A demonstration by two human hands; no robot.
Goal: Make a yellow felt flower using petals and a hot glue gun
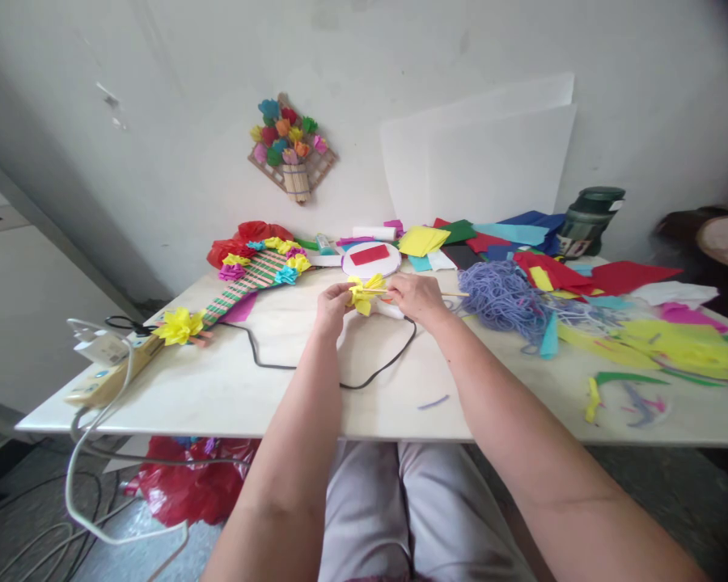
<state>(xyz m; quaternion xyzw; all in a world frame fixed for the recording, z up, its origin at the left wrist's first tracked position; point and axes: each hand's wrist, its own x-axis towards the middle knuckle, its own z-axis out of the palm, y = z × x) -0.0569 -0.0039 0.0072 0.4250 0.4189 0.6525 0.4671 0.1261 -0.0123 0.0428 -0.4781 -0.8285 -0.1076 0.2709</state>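
A small yellow paper flower (364, 293) sits between both hands at the middle of the white table (230, 388). My left hand (332, 305) pinches its left side. My right hand (417, 297) holds its right side together with a thin wooden stick (452, 293) that points to the right. A black cable (376, 368) loops on the table just under the hands. Behind the flower lies a round white disc with a red rectangle (370, 257) on it.
A stick panel decorated with paper flowers (243, 283) lies at the left, next to a power strip (100, 368). Purple yarn (502, 297) and several coloured paper sheets (582, 271) cover the right side. A green jar (590, 218) stands at the back. A flower craft (291, 149) hangs on the wall.
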